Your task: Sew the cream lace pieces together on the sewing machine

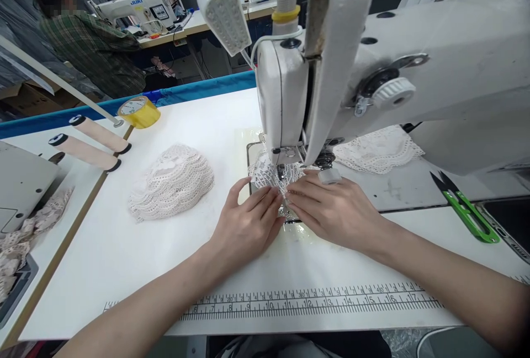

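A piece of white lace [265, 173] lies under the presser foot [281, 171] of the white sewing machine [285, 99]. My left hand [250, 214] grips its near left edge, fingertips pressed together and thumb side hidden in part. From the right, my right hand [331, 209] holds the same lace, its fingers close together and partly behind the machine head's lower parts. The two hands' fingertips nearly meet just in front of the needle area. To the left rests a stack of lace pieces [174, 184]; more lace [379, 148] lies behind my right hand, under the machine arm.
Green thread snips [467, 209] lie at the right beside a dark phone-like object [509, 220]. Yellow tape [139, 112] and two thread cones [85, 152] stand at the left. A printed ruler [306, 300] runs along the front edge. A person [89, 49] sits behind at another machine.
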